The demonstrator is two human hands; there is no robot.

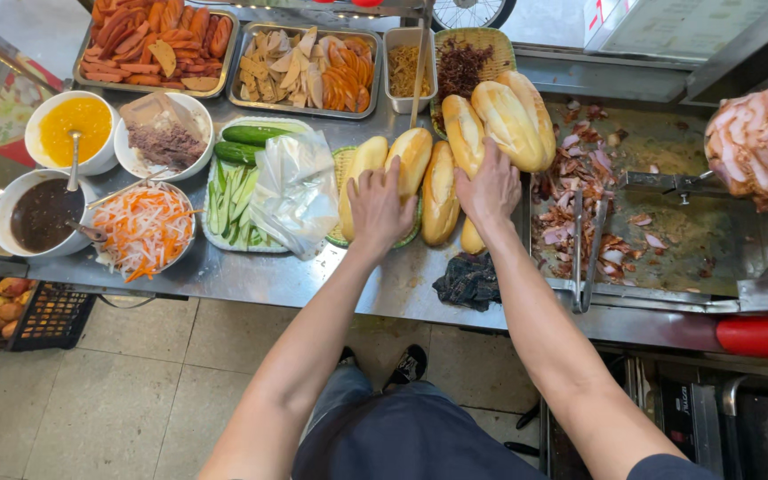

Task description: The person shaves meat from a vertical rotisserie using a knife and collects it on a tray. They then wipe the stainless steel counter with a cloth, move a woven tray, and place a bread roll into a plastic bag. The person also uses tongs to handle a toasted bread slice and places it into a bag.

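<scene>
Both forearms reach up; my left hand [377, 206] lies spread on a baguette [406, 160], my right hand [489, 188] spread on another loaf [462, 133] at one o'clock. Best lift gently, not crushing crust.

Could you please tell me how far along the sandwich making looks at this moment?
Done: fillings are laid out, with the sausage tray, pickled carrot bowl and cucumber tray full, and chopped meat on the griddle. In hand: the left hand and right hand rest on the bread rolls. Left: no roll looks split or filled yet.
</scene>
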